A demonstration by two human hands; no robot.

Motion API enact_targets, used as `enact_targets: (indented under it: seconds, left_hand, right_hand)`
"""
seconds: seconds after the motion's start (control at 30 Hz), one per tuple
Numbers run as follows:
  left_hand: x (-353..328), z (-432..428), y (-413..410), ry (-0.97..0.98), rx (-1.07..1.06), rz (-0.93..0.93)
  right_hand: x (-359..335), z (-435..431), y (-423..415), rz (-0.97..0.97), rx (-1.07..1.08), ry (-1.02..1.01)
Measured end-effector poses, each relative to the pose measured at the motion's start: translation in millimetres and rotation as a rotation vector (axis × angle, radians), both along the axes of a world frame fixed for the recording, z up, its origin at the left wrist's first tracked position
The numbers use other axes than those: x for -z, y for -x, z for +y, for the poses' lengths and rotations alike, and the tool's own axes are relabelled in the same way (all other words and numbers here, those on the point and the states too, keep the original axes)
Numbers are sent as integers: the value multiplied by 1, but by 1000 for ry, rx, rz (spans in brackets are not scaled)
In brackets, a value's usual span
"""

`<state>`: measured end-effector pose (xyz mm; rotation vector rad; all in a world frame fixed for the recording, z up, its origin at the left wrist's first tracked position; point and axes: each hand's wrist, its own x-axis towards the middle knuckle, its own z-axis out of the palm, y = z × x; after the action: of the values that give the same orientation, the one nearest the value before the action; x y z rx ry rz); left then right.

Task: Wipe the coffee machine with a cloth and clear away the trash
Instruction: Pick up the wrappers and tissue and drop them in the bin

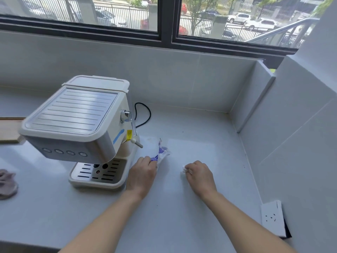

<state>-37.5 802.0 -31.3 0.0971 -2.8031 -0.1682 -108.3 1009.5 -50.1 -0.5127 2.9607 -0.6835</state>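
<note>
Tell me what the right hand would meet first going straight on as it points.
The right hand likely meets the purple-and-white wrapper gripped by the left hand, then the steam wand; depth unclear.

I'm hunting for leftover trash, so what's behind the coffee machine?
A black cord loops on the counter behind the coffee machine; its body hides the space directly behind.

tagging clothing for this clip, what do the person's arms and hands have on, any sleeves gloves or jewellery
Nothing worn shows. The left hand and right hand are ungloved. The left forearm and right forearm are bare down to the picture's bottom edge, with no sleeve or cuff in view. No watch, bracelet or ring is visible.
</note>
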Motion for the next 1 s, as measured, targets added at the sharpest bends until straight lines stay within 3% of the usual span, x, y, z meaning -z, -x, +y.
enact_targets:
  seconds: [0.43, 1.0]
  left_hand:
    - [-22, -31, -82, -86, 25, 45]
    - [-40, -93, -267, -189, 101, 43]
  right_hand:
    - [-27, -29, -71, -5, -12, 51]
    - [-46, -80, -253, 33, 71, 77]
